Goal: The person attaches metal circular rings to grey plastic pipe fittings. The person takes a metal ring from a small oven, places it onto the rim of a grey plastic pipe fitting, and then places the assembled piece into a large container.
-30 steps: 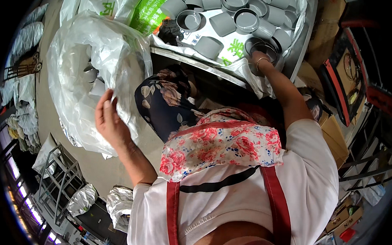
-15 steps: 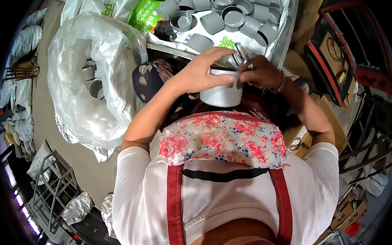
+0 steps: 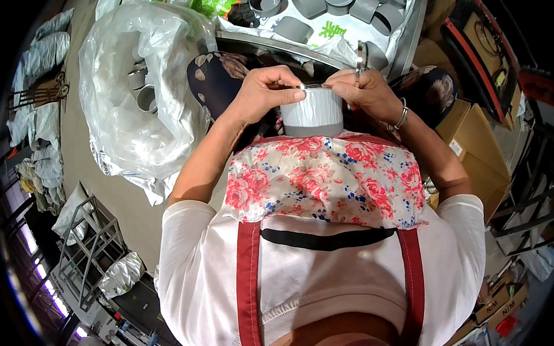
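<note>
Upper garment: white cloth shirt (image 3: 192, 255), short-sleeved, ribbing visible by the neckline. Over it, red fabric straps (image 3: 247, 282) with pale stitching; black strip (image 3: 329, 239) across the chest; cream apron panel (image 3: 325, 187) printed with pink-red roses and blue blossoms, red-edged. Legwear: dark floral fabric (image 3: 216, 82). Silver-coloured metal bangle (image 3: 403, 116), right wrist.

One film-wrapped cup (image 3: 313, 110) off the near edge of the bench (image 3: 408, 40)! On top, at least seven loose grey cups (image 3: 294, 29), one dark wad (image 3: 243, 15) by the left corner; beyond it, one clear bag (image 3: 108, 106), at least two grey pieces (image 3: 146, 99) inside; past the right corner, one open carton (image 3: 480, 157)!
</note>
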A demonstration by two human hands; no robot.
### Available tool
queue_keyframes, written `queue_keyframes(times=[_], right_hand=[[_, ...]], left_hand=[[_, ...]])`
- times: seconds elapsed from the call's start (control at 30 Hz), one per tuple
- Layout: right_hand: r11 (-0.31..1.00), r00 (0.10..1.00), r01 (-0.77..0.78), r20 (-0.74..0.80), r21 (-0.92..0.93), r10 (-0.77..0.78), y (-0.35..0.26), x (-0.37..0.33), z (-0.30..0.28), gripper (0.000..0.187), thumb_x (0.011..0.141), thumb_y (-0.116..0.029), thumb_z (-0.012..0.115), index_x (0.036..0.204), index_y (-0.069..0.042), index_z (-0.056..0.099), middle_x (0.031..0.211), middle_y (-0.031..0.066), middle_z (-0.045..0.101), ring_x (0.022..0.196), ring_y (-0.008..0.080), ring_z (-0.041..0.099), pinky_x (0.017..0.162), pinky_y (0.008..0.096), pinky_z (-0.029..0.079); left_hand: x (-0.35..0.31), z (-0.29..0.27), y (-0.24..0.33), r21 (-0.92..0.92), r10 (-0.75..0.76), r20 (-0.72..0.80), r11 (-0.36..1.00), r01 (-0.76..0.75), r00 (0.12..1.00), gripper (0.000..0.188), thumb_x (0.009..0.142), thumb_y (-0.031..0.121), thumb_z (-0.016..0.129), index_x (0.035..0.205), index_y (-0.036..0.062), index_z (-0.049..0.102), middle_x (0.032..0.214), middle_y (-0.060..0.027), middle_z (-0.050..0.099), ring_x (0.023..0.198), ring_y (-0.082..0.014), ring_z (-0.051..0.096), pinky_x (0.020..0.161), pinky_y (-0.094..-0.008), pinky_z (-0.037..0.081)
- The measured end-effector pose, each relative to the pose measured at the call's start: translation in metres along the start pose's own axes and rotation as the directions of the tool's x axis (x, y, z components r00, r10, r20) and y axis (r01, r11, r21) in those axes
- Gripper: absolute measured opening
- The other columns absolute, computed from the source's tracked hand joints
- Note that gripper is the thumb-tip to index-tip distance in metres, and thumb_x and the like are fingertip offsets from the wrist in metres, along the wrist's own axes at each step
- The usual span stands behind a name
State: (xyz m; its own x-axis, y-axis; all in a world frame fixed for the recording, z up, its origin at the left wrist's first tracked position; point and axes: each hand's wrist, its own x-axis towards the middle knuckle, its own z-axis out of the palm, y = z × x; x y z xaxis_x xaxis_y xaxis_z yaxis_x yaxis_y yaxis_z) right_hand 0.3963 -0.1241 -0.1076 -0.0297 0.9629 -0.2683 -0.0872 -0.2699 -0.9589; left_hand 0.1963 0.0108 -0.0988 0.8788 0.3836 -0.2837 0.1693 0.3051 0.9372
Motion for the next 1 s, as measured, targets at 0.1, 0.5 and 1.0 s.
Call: queue_keyframes(times=[0.1, 0.5, 1.0], right_hand=[[0.954, 0.989, 0.142, 0.007, -0.263, -0.145, 0.004, 0.004, -0.001, 0.021, 0.081, -0.016, 0.057, 0.088, 0.004, 0.063, 0.093, 0.0082, 0.06, 0.066, 0.0079, 0.052, 0.057, 0.021, 0.043], [0.993, 0.997, 0.072, 0.047, -0.094, -0.068, 0.015, 0.006, -0.014, 0.022, 0.08, -0.02, 0.061, 0.084, 0.002, 0.064, 0.075, 0.0042, 0.06, 0.055, 0.0061, 0.051, 0.052, 0.0203, 0.041], [0.816, 0.981, -0.058, -0.118, 0.575, 0.153, -0.015, -0.009, 0.03, 0.02, 0.083, -0.021, 0.057, 0.088, -0.001, 0.058, 0.062, 0.0002, 0.053, 0.041, 0.0041, 0.041, 0.036, 0.018, 0.028]], left_hand=[[-0.01, -0.002, -0.01, 0.347, 0.187, -0.095, 0.927, -0.143, 0.978, 0.016, 0.071, 0.005, 0.069, 0.087, 0.0024, 0.066, 0.085, -0.0013, 0.058, 0.077, -0.0062, 0.052, 0.065, -0.0194, 0.042], [-0.002, 0.005, -0.03, -0.165, -0.043, -0.311, 0.986, -0.009, 0.949, 0.023, 0.077, 0.022, 0.065, 0.087, 0.0011, 0.062, 0.09, -0.0046, 0.057, 0.079, -0.0089, 0.052, 0.066, -0.0214, 0.043], [-0.008, 0.029, 0.016, -0.501, -0.291, -0.112, 0.842, 0.199, 0.95, 0.011, 0.081, 0.013, 0.059, 0.082, 0.0014, 0.059, 0.082, -0.0064, 0.061, 0.073, -0.01, 0.057, 0.067, -0.024, 0.048]])
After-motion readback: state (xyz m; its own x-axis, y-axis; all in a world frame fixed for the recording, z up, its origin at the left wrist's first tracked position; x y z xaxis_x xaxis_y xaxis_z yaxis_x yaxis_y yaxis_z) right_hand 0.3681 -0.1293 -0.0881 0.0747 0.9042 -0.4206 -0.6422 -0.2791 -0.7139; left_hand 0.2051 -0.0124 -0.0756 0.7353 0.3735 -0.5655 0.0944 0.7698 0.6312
